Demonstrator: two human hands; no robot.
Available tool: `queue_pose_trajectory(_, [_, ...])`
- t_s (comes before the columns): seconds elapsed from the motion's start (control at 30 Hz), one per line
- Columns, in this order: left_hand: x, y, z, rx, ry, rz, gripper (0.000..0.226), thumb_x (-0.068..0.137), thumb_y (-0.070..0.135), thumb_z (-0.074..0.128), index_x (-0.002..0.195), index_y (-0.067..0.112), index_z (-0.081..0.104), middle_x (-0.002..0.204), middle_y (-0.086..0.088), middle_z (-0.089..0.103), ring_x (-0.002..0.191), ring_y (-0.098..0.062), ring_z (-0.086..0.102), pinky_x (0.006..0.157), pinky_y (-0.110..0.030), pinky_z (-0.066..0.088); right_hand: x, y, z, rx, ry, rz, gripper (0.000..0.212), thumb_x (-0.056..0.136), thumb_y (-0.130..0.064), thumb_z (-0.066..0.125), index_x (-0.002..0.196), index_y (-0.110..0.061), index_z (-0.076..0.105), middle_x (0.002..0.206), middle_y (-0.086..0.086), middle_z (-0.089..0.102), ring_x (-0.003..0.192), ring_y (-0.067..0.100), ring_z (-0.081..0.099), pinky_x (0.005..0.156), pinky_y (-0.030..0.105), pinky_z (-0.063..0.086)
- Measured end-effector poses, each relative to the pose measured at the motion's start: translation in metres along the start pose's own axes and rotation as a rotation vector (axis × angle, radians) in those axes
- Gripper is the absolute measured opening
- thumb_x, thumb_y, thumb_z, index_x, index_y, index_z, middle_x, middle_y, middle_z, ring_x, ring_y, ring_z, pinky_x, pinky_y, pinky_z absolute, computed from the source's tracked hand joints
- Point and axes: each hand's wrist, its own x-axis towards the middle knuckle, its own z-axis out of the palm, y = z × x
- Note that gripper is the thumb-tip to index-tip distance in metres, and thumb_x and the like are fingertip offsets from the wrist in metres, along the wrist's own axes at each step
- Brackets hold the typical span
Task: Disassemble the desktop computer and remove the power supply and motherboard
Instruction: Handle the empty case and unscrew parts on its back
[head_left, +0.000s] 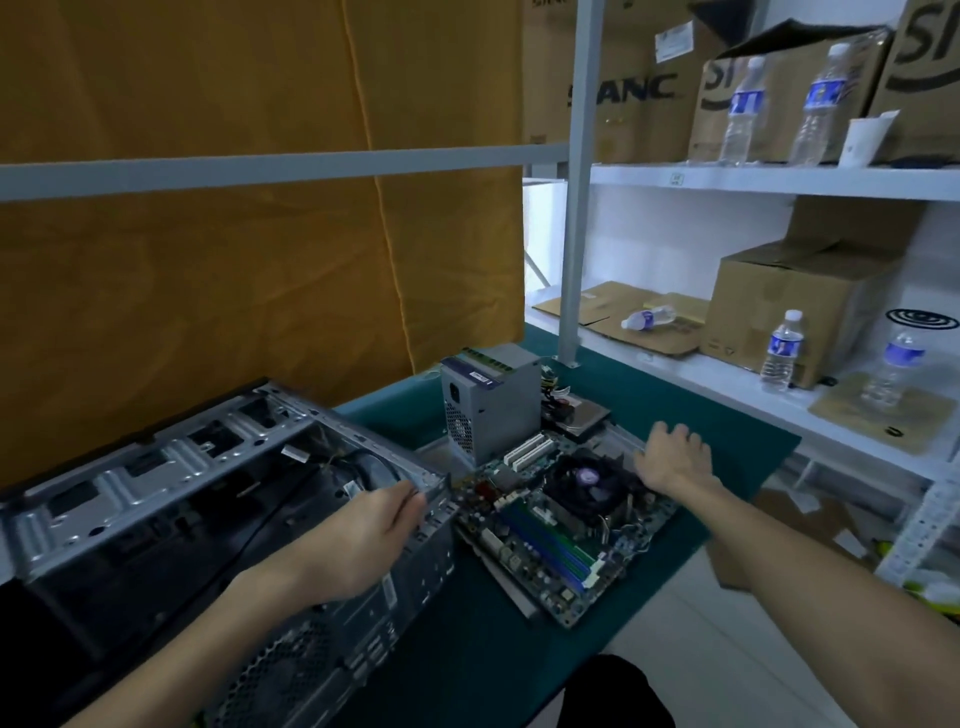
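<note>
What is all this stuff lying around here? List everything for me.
computer case: 1, grey metal, open, left on the table
motherboard: 1, green, on the table beside the case
power supply: 1, grey, upright behind the motherboard
hard drive: 1, dark, right of the power supply
table: 1, teal top
water bottles: 5, clear, blue labels, on the shelves
cardboard boxes: several, brown, on the shelves
left hand: on the case edge
right hand: at the motherboard's far edge
</note>
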Motion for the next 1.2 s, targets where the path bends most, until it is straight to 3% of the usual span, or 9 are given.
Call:
queue_pose_trajectory(0.17, [0.001, -0.003, 0.001, 0.018, 0.045, -0.004, 0.045, 0.107, 0.047, 0.034, 0.08, 0.013, 0.047, 0.068, 0.002, 0.041, 0.059, -0.01, 0.035, 0.058, -0.027, 0.032, 0.004, 0.011, 0.009, -0.089, -0.023, -0.049, 0.049, 0.098, -0.025, 0.06, 0.139, -0.002, 0.047, 0.139, 0.02, 0.052, 0.126, 0.036, 0.053, 0.102, 0.043, 0.046])
queue_pose_trajectory(0.27, [-0.001, -0.004, 0.002, 0.038, 0.07, -0.013, 0.048, 0.107, 0.048, 0.036, 0.081, 0.01, 0.049, 0.067, 0.001, 0.042, 0.057, -0.009, 0.036, 0.056, -0.025, 0.031, 0.001, 0.014, 0.003, -0.108, -0.016, -0.072, 0.04, 0.095, -0.008, 0.059, 0.133, 0.001, 0.051, 0.132, 0.02, 0.051, 0.111, 0.033, 0.061, 0.089, 0.039, 0.052])
queue_pose_trajectory(0.37, [-0.003, -0.002, 0.002, 0.054, 0.089, -0.016, 0.047, 0.107, 0.048, 0.037, 0.079, 0.011, 0.05, 0.066, 0.002, 0.042, 0.056, -0.01, 0.035, 0.055, -0.025, 0.03, -0.009, 0.002, -0.015, 0.059, 0.069, -0.092, 0.03, 0.098, -0.005, 0.054, 0.127, 0.002, 0.051, 0.125, 0.019, 0.047, 0.088, 0.033, 0.064, 0.066, 0.039, 0.048])
queue_pose_trajectory(0.5, [-0.003, -0.001, 0.001, 0.053, 0.082, -0.03, 0.048, 0.107, 0.049, 0.037, 0.08, 0.011, 0.05, 0.065, 0.002, 0.042, 0.055, -0.011, 0.034, 0.054, -0.026, 0.03, -0.051, -0.04, -0.046, 0.482, 0.283, -0.265, 0.022, 0.103, -0.017, 0.051, 0.121, -0.005, 0.055, 0.116, 0.011, 0.05, 0.075, 0.02, 0.055, 0.058, 0.032, 0.044])
queue_pose_trajectory(0.7, [-0.013, 0.001, -0.004, 0.047, 0.182, -0.041, 0.05, 0.106, 0.048, 0.04, 0.079, 0.008, 0.052, 0.064, 0.0, 0.046, 0.053, -0.01, 0.037, 0.056, -0.032, 0.031, -0.16, -0.133, -0.061, 0.852, -0.138, -0.532, 0.031, 0.103, -0.038, 0.055, 0.081, -0.018, 0.062, 0.064, -0.004, 0.058, 0.047, 0.005, 0.047, 0.047, 0.024, 0.041])
queue_pose_trajectory(0.83, [-0.047, -0.009, -0.012, 0.003, 0.211, -0.095, 0.042, 0.106, 0.047, 0.041, 0.085, 0.015, 0.058, 0.067, 0.005, 0.053, 0.052, -0.004, 0.04, 0.057, -0.03, 0.035, -0.203, -0.176, -0.056, 0.788, -0.166, -0.472, 0.058, 0.092, -0.063, 0.057, 0.121, -0.014, 0.057, 0.096, -0.002, 0.063, 0.079, 0.014, 0.06, 0.067, 0.036, 0.048])
queue_pose_trajectory(0.97, [-0.095, -0.022, -0.027, -0.044, 0.012, -0.163, 0.041, 0.101, 0.057, 0.046, 0.101, 0.019, 0.063, 0.079, 0.003, 0.057, 0.062, -0.01, 0.049, 0.062, -0.029, 0.042, -0.215, -0.193, -0.052, 0.814, -0.24, -0.336, 0.055, 0.086, -0.058, 0.068, 0.11, -0.023, 0.032, 0.085, -0.009, 0.052, 0.065, 0.011, 0.059, 0.053, 0.034, 0.053])
queue_pose_trajectory(1.1, [-0.123, -0.029, -0.031, -0.103, -0.084, -0.173, 0.026, 0.102, 0.048, 0.054, 0.112, 0.025, 0.057, 0.101, 0.004, 0.07, 0.088, -0.017, 0.067, 0.086, -0.042, 0.055, -0.215, -0.203, -0.048, 0.839, -0.259, -0.251, 0.052, 0.091, -0.048, 0.065, 0.116, -0.012, 0.038, 0.089, 0.004, 0.062, 0.055, 0.017, 0.059, 0.037, 0.023, 0.039])
queue_pose_trajectory(1.2, [-0.129, -0.031, -0.028, -0.014, -0.011, -0.164, 0.028, 0.101, 0.05, 0.053, 0.098, 0.023, 0.06, 0.087, 0.006, 0.072, 0.074, -0.015, 0.067, 0.069, -0.034, 0.054, -0.215, -0.205, -0.05, 0.825, -0.192, -0.237, 0.04, 0.093, -0.041, 0.063, 0.112, -0.011, 0.045, 0.085, 0.004, 0.065, 0.05, 0.016, 0.058, 0.033, 0.019, 0.034])
